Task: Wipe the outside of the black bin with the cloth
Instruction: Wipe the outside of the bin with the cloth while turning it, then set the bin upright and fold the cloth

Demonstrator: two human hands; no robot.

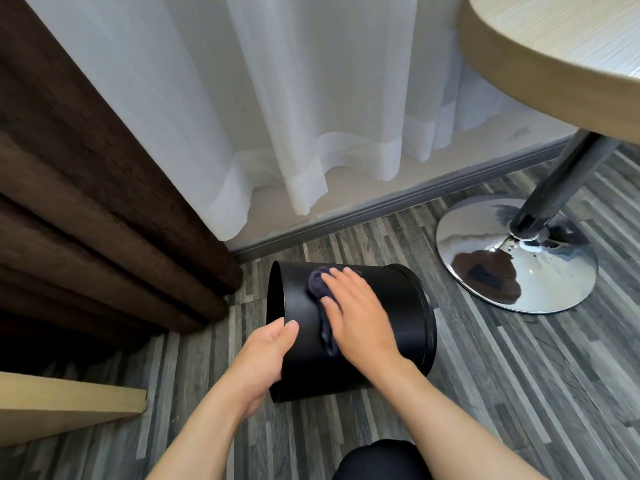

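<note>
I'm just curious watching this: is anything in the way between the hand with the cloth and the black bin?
Nothing visible. The right hand presses the dark cloth flat against the side of the black bin, which lies tipped over on the floor. The left hand grips its open rim.

The black bin [349, 327] lies on its side on the striped floor [502, 393], with open floor to its right and toward the camera. Brown curtains [86, 237] crowd the space just left of its open mouth, and the skirting [398, 202] under the white sheer curtain [277, 116] runs close behind it. The chrome table base [512, 258] stands near on the right, and a wooden panel [69, 403] blocks the lower left.
</note>
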